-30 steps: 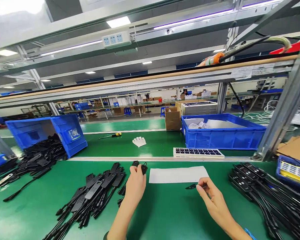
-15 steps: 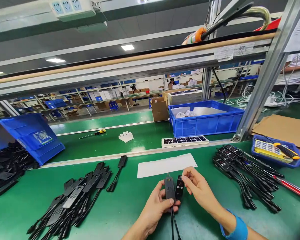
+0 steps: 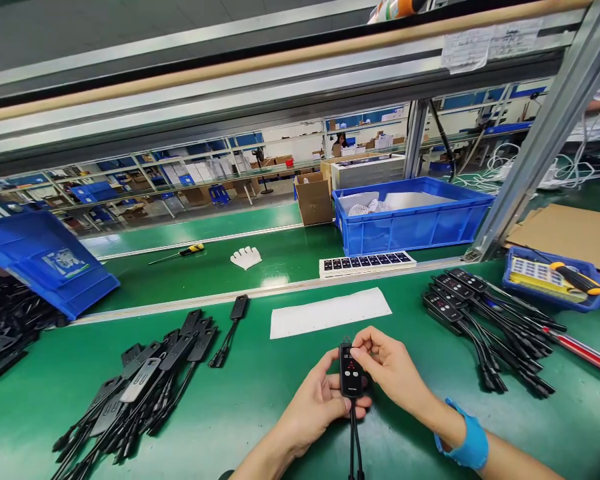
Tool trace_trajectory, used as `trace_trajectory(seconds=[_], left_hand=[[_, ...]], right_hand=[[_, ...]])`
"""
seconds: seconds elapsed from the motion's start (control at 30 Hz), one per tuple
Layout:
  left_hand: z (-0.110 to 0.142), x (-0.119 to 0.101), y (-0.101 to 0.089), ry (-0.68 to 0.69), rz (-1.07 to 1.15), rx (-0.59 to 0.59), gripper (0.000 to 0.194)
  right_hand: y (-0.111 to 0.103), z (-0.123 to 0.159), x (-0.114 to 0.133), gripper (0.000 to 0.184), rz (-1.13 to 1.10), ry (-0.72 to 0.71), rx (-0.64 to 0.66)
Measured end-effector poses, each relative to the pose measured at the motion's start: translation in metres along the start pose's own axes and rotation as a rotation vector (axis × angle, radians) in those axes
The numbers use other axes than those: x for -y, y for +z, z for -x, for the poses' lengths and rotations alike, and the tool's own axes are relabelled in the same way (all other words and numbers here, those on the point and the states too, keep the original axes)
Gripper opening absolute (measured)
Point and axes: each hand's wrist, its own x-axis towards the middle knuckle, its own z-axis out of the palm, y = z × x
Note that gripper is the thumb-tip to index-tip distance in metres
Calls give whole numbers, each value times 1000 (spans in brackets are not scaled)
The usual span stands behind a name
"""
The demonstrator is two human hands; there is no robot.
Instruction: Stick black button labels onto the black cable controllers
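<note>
A small black controller (image 3: 351, 371) with red markings and two cables hanging from its lower end sits upright between my hands, just above the green table. My left hand (image 3: 314, 404) is closed round its lower body from the left. The fingers of my right hand (image 3: 389, 369) pinch and press on its upper right face. A white backing strip (image 3: 330, 312) lies flat just beyond the hands. A single black controller (image 3: 238, 309) lies alone left of that strip.
A pile of black cabled units (image 3: 145, 383) lies at the left, a finished row of controllers (image 3: 463, 300) at the right. A label sheet (image 3: 366, 264), blue crate (image 3: 410, 220), white glove (image 3: 246, 257), screwdriver (image 3: 183, 253), tipped blue bin (image 3: 45, 261) and small blue tray (image 3: 555, 283) stand around.
One second ago my left hand was lifting a unit from the pile and my right held a dark label. Now both hands are together, the label pressed onto the controller's face.
</note>
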Motion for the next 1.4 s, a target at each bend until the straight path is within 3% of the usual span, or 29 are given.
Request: trace_trajectory(seconds=[0.97,1.2,1.3,1.4], left_hand=[[2,2,0,19,-98,31,79],[1,0,0,2,-44,34,61],[-1,-2,-1,3,26,17,42],[-4,-3,-3,38,71,-4,34]], right_hand=[[2,0,5,18,15,65,-61],[-2,-5,0,25,169,39,-85],[1,-3,-4,29,149,40,3],[7,2,-6,45,104,62,114]])
